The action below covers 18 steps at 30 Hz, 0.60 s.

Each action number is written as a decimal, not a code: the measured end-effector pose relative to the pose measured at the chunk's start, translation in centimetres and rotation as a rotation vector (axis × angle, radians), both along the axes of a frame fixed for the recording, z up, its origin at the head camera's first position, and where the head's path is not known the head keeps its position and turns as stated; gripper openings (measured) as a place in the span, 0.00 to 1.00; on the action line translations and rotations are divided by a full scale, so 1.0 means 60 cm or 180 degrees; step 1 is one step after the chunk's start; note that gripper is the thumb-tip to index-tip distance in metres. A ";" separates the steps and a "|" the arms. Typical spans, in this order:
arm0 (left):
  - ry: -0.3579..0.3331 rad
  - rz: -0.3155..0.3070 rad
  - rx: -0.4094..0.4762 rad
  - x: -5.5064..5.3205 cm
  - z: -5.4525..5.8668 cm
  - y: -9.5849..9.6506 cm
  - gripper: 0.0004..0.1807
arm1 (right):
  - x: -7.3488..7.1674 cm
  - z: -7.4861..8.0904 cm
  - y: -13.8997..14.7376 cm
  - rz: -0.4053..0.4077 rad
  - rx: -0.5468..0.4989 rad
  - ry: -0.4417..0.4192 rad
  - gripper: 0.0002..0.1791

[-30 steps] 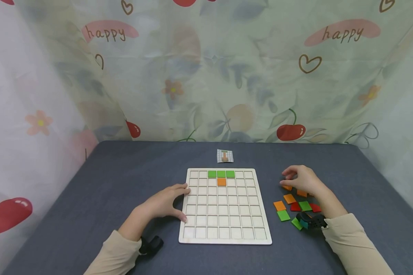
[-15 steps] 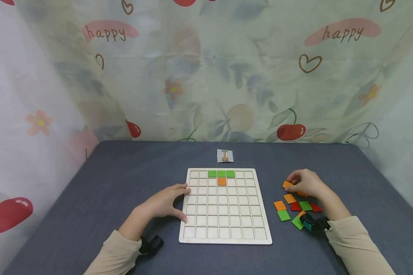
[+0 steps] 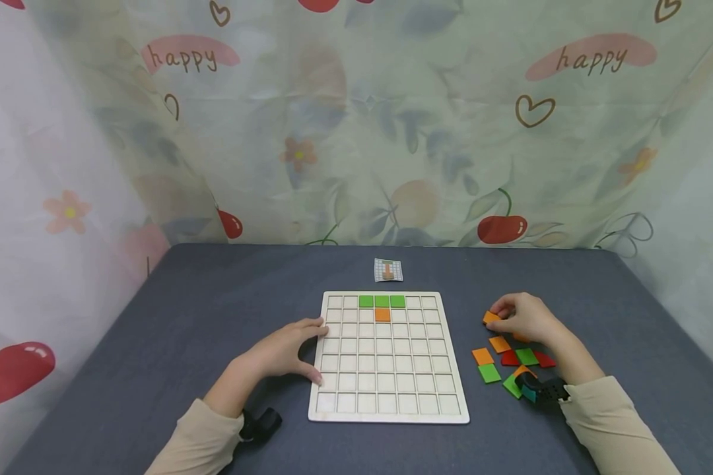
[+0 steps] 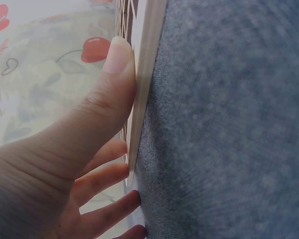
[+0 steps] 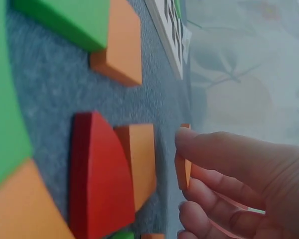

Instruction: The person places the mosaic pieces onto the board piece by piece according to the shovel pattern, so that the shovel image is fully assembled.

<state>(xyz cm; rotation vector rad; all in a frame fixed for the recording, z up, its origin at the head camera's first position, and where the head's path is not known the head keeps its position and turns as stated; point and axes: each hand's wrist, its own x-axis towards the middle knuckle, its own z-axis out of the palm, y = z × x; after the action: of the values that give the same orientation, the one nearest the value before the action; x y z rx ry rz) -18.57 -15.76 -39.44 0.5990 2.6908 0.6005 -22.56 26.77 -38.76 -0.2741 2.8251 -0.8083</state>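
Observation:
My right hand [image 3: 527, 316] pinches a square orange tile [image 3: 490, 318] between thumb and fingers at the far side of the loose pieces. In the right wrist view that held tile [image 5: 182, 172] stands tilted on edge in the fingertips. To the left, my left hand [image 3: 280, 348] lies with spread fingers and thumb along the left edge of a white grid board [image 3: 386, 364]. Its thumb [image 4: 117, 59] presses on the board's rim in the left wrist view. Three green tiles [image 3: 382, 301] fill cells in the board's top row, with one orange tile [image 3: 383, 315] below the middle one.
Loose orange, green and red pieces lie right of the board, among them an orange tile [image 3: 482, 356], a green tile [image 3: 490, 373] and a red piece with a curved side [image 5: 102, 174]. A small printed card [image 3: 388, 270] lies behind the board. A patterned curtain [image 3: 368, 132] hangs behind the table.
My right hand's fingers, earlier apart over the orange tile, have come together on it. Hand and tile have since shifted slightly left. My left hand keeps its place on the board.

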 end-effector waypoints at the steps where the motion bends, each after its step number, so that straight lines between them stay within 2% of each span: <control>1: -0.0004 0.0006 -0.0001 0.000 0.000 0.000 0.50 | 0.000 0.001 -0.001 0.0008 -0.0015 0.0014 0.18; 8: 0.0010 0.0009 0.0009 0.000 -0.001 0.000 0.50 | 0.002 0.000 -0.021 -0.0022 -0.0108 0.0073 0.17; 18: 0.0009 0.0002 0.0035 -0.001 -0.004 -0.001 0.50 | 0.007 0.000 -0.049 0.0082 -0.0135 0.0213 0.17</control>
<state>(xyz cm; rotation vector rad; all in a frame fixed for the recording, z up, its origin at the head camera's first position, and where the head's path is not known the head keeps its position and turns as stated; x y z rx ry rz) -18.65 -15.82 -39.66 0.6024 2.6920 0.6154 -22.16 23.84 -38.76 -0.3497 2.8626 -0.8703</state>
